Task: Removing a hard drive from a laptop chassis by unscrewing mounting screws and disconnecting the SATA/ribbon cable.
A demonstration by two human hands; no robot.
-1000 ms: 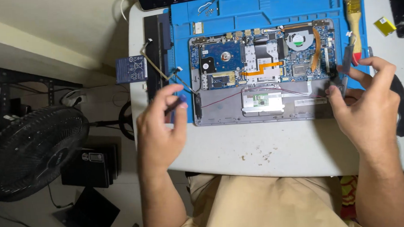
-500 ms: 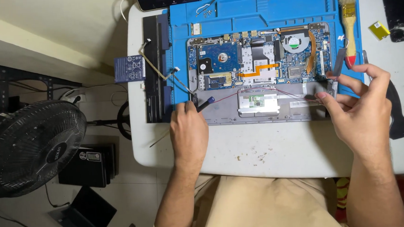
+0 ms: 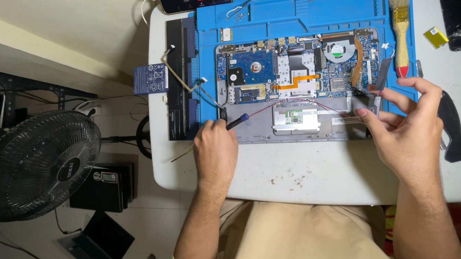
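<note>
Moved: left hand (image 3: 215,146) has slid toward the near left corner of the opened laptop (image 3: 299,89), and the tool it carries now lies flatter than half a second ago.
Left hand: fingers curled shut around a black-handled screwdriver (image 3: 235,123) with a blue collar, its tip aimed right along the laptop's near edge.
Right hand: right hand (image 3: 406,131) is at the laptop's near right corner, thumb and forefinger pinched on a thin grey strip (image 3: 379,82) that stands up from the board; the other fingers are spread loosely.
Laptop: lies open-bellied on a blue repair mat (image 3: 298,13), circuit boards, round fan and orange ribbon cable exposed.
Table: white table (image 3: 306,173) holds a black battery pack (image 3: 178,79) left of the mat and a yellow-handled brush (image 3: 400,31) far right.
Floor: black fan (image 3: 38,166) stands at left.
</note>
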